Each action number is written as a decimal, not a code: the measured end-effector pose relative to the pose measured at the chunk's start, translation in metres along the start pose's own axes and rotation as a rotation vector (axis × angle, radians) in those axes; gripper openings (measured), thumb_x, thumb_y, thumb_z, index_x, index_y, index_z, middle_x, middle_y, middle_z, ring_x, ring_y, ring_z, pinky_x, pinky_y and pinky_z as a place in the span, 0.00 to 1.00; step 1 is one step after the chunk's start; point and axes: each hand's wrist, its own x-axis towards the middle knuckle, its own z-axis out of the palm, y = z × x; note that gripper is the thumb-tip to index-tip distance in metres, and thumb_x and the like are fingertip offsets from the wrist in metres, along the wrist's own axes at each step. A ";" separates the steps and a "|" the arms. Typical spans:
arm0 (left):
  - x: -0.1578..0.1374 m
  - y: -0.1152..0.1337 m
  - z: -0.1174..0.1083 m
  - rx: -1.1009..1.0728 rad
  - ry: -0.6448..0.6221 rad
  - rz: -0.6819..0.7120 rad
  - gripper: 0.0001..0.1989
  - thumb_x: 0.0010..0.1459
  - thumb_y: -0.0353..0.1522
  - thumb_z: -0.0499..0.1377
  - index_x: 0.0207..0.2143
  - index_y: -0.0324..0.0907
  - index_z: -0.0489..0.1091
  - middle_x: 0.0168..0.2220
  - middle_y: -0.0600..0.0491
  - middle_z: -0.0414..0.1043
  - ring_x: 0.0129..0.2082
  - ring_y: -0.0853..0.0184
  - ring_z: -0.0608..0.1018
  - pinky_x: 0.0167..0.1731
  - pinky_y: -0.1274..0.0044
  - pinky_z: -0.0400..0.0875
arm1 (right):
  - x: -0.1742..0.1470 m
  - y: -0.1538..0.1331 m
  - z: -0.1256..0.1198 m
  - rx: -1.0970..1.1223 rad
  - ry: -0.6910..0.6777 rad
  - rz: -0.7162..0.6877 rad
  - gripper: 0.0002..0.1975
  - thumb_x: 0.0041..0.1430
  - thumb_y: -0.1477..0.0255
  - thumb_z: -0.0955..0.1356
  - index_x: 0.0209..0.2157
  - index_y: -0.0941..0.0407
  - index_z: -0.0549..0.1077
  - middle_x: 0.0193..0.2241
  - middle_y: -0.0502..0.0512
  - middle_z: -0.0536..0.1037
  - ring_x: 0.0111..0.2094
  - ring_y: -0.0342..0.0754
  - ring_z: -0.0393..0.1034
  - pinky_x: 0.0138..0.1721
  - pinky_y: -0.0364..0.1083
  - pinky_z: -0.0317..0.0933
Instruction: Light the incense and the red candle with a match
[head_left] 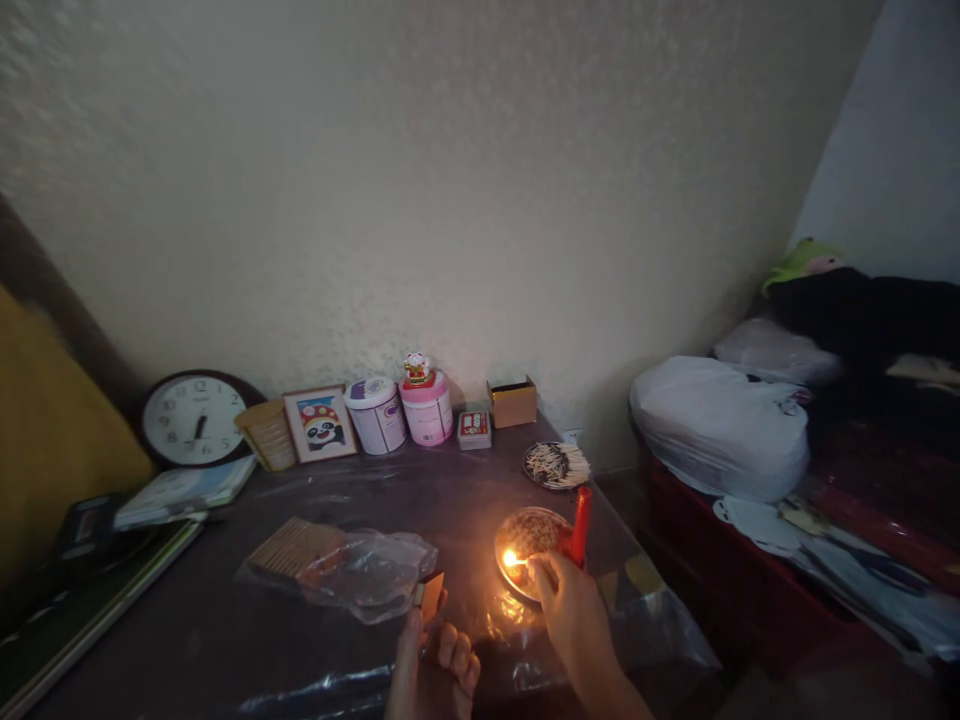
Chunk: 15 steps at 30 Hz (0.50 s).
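Low in the middle, my left hand (439,665) is closed around a small matchbox (430,596), which stands up between thumb and fingers. My right hand (574,610) pinches a burning match (517,560), its flame bright over the near left part of a round dish (504,585). The dish bottom looks brownish and speckled, partly hidden behind my right hand. A red candle (581,525) stands upright at the dish's right side, just beyond my right hand; no flame shows on it. Behind, a plate (529,472) holds a heap of matches (561,464).
A clear plastic bag (367,570) and stacked brown matchboxes (292,548) lie left. Along the wall stand a clock (196,418), basket (268,436), picture frame (321,425), two tins (376,415), a small red-white box (475,430) and open carton (514,405). White bags (720,425) sit right.
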 end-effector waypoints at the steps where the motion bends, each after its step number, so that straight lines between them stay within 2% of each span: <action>1: 0.001 0.000 -0.001 0.002 -0.012 -0.006 0.21 0.31 0.42 0.72 0.29 0.40 0.78 0.11 0.60 0.62 0.13 0.73 0.65 0.12 0.80 0.63 | 0.000 0.000 0.000 -0.005 0.001 0.006 0.15 0.61 0.69 0.59 0.33 0.58 0.76 0.29 0.59 0.81 0.33 0.53 0.76 0.34 0.46 0.65; 6: 0.004 -0.001 -0.009 0.023 -0.067 -0.002 0.18 0.36 0.41 0.71 0.31 0.41 0.77 0.12 0.61 0.62 0.14 0.73 0.66 0.14 0.80 0.63 | 0.001 0.000 0.000 0.007 0.010 0.024 0.15 0.61 0.69 0.59 0.34 0.58 0.76 0.31 0.60 0.81 0.34 0.54 0.76 0.35 0.47 0.64; 11: 0.000 -0.004 -0.006 0.017 -0.008 0.041 0.20 0.38 0.43 0.70 0.32 0.40 0.76 0.13 0.62 0.60 0.14 0.74 0.65 0.13 0.81 0.61 | 0.000 0.001 0.000 0.076 -0.007 0.034 0.15 0.60 0.68 0.59 0.33 0.57 0.76 0.31 0.60 0.81 0.34 0.54 0.76 0.36 0.47 0.65; 15: -0.005 -0.005 -0.001 0.014 0.009 0.052 0.18 0.43 0.42 0.67 0.33 0.40 0.75 0.13 0.62 0.59 0.15 0.74 0.65 0.15 0.81 0.61 | 0.001 0.001 -0.001 0.132 0.005 0.041 0.15 0.60 0.67 0.60 0.33 0.57 0.75 0.32 0.60 0.81 0.34 0.55 0.76 0.37 0.48 0.65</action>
